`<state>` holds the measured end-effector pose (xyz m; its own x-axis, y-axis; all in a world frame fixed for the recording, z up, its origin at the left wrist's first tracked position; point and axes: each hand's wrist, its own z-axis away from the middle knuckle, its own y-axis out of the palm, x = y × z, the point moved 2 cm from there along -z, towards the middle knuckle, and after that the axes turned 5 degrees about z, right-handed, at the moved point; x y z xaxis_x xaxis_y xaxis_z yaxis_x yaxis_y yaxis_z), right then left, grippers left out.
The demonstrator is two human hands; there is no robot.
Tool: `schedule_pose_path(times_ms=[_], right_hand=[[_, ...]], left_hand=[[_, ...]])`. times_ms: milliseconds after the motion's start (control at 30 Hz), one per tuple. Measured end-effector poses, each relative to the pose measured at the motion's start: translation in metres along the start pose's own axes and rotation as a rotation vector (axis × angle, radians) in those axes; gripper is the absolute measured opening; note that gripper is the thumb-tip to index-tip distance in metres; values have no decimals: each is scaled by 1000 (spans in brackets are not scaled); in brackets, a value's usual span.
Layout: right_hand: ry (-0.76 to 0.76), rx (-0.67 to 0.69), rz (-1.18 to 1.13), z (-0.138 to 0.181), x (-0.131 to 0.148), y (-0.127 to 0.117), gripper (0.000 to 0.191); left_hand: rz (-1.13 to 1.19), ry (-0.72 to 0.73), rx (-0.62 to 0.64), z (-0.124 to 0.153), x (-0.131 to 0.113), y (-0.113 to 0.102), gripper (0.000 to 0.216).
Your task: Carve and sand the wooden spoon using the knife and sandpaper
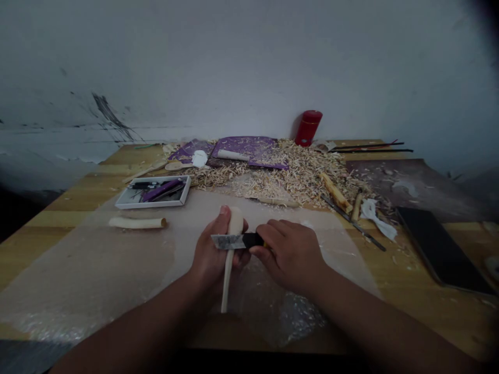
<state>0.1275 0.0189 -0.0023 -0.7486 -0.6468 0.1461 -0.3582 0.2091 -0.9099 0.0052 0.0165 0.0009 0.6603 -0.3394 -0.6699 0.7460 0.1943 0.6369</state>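
Head view, wooden spoon (229,261) pointing away, handle (226,283) nearest

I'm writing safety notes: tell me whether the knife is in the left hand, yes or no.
No, the right hand grips the knife, while the left hand holds the pale piece of wood.

The left forearm (144,324) and right forearm (378,317) slant inward from the lower corners. The left hand (212,252) is cupped in a grip, its thumb (223,215) pointing forward. Just beside it, the right hand (294,254) is clenched, back upward, fingers (271,234) curled.
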Motion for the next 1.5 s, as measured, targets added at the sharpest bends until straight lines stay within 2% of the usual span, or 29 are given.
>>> schedule_pose_path(times_ms=[100, 233, 300, 367, 467, 567, 667, 1067, 1333, 1500], right_hand=[[34, -2, 9, -1, -11, 3, 40], [324, -25, 5, -1, -46, 5, 34], [371, -49, -33, 0, -56, 5, 34], [315, -72, -85, 0, -55, 3, 35], [170, -74, -138, -2, -39, 1, 38], [51, -1, -106, -2, -20, 1, 41], [-4, 62, -47, -3, -10, 1, 40], [18, 55, 21, -3, -2, 0, 40], [11, 27, 48, -2, -3, 0, 37], [9, 25, 79, -2, -7, 0, 36]], left_hand=[[24, -7, -10, 4, -3, 3, 37], [65, 10, 66, 15, -7, 7, 37], [59, 26, 74, 15, -7, 6, 37], [52, 31, 69, 12, -6, 4, 35], [65, 23, 73, 4, -4, 1, 33], [79, -3, 40, -1, -3, -2, 34], [75, -12, 3, -2, -1, -3, 35], [-34, 78, -49, -3, 2, -1, 39], [41, 6, -66, 0, -1, 0, 39], [45, 63, -59, -2, -1, -1, 38]])
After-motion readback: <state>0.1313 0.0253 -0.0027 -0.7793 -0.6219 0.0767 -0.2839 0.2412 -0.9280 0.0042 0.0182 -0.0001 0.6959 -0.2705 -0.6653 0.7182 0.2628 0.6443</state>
